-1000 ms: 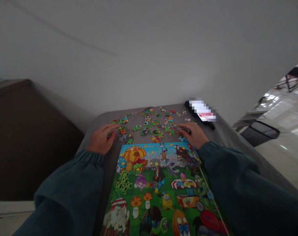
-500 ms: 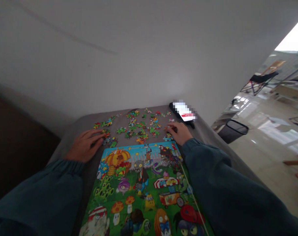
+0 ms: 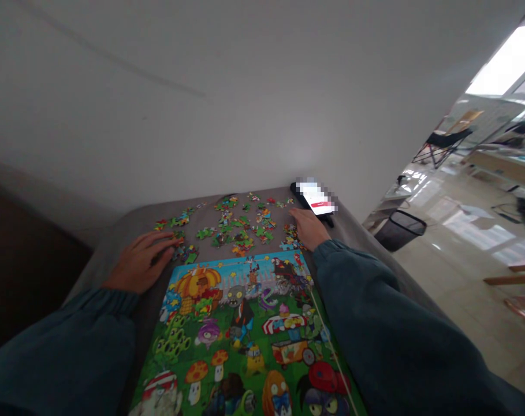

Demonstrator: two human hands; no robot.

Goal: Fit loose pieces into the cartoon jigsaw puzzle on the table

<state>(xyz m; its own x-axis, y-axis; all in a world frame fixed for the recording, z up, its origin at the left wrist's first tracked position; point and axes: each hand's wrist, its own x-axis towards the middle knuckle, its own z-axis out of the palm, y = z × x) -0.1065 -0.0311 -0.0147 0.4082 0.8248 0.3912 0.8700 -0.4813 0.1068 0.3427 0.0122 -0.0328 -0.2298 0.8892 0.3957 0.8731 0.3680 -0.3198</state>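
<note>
A cartoon picture board (image 3: pixel 245 335) lies flat in front of me, printed with zombies, mushrooms and a food cart. Beyond its top edge, loose jigsaw pieces (image 3: pixel 240 222) are scattered over the grey cloth. My left hand (image 3: pixel 141 260) rests at the board's upper left, thumb apart from the fingers, its fingertips touching the left cluster of pieces (image 3: pixel 186 252). My right hand (image 3: pixel 309 228) lies palm down at the upper right, fingers extended beside another cluster of pieces (image 3: pixel 290 236). Its fingertips are partly hidden, and no piece shows in its grasp.
A phone (image 3: pixel 315 197) with a lit screen lies on a dark holder at the back right of the cloth-covered surface (image 3: pixel 201 242). A pale wall (image 3: pixel 245 104) rises behind. To the right, on the tiled floor, are a black wire bin (image 3: pixel 401 230) and a folding chair (image 3: pixel 446 141).
My right hand has shifted slightly forward, its fingers straighter than the earlier bent pose. My left hand keeps its place by the left pieces. The whole view has shifted slightly.
</note>
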